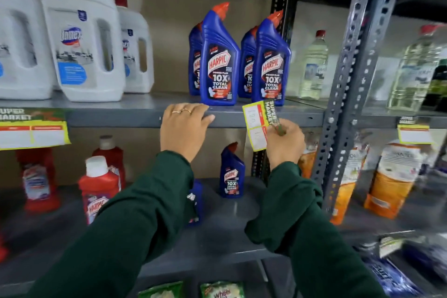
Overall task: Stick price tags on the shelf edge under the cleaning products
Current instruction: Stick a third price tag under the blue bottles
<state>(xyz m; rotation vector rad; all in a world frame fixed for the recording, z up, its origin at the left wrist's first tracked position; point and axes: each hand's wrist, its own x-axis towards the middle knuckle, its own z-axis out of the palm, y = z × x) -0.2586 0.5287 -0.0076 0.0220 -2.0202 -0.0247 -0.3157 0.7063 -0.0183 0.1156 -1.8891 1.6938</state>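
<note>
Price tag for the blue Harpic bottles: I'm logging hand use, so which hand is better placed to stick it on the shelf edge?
Probably the right hand: it already pinches the price tag, turned sideways, beside the shelf edge below the blue Harpic bottles. The left hand rests empty on that edge.

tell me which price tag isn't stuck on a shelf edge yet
The tag pinched in the right hand, turned sideways below the blue Harpic bottles. The left tag and the right tag already hang from shelf edges.

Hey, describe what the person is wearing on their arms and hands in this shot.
Both arms are covered by long dark green fabric sleeves that reach the wrists. The left hand wears two thin gold-coloured rings on neighbouring fingers. The right hand shows no rings or gloves.
</note>
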